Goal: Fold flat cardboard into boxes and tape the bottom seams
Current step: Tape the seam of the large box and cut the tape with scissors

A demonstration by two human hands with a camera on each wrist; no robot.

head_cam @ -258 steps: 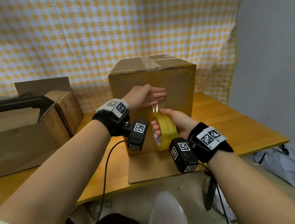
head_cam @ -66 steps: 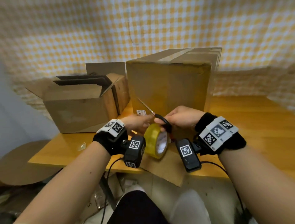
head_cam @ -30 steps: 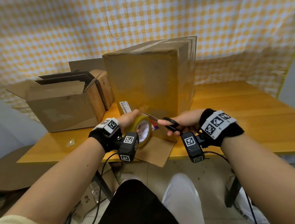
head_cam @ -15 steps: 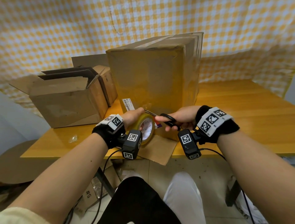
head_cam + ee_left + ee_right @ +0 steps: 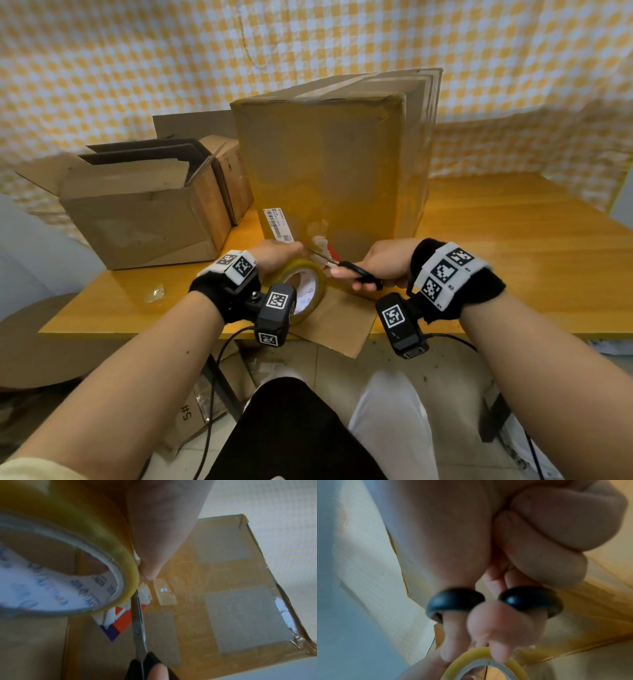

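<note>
Left hand [image 5: 274, 253] gripping tape roll [image 5: 305, 291], right hand [image 5: 383, 263] gripping scissors [image 5: 346, 269], taped box [image 5: 335, 164] upright, contents hidden

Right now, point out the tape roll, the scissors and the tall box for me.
tape roll [image 5: 317, 279], head view, yellow outer band.
scissors [image 5: 139, 619], left wrist view, closed metal blades.
tall box [image 5: 329, 171], head view, front face.

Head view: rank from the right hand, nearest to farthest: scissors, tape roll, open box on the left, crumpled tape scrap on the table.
From the right hand:
1. scissors: gripped in that hand, blades pointing left.
2. tape roll: just left, held by the left hand.
3. crumpled tape scrap: left, near the table's front edge.
4. open box: far left, behind the scrap.
</note>
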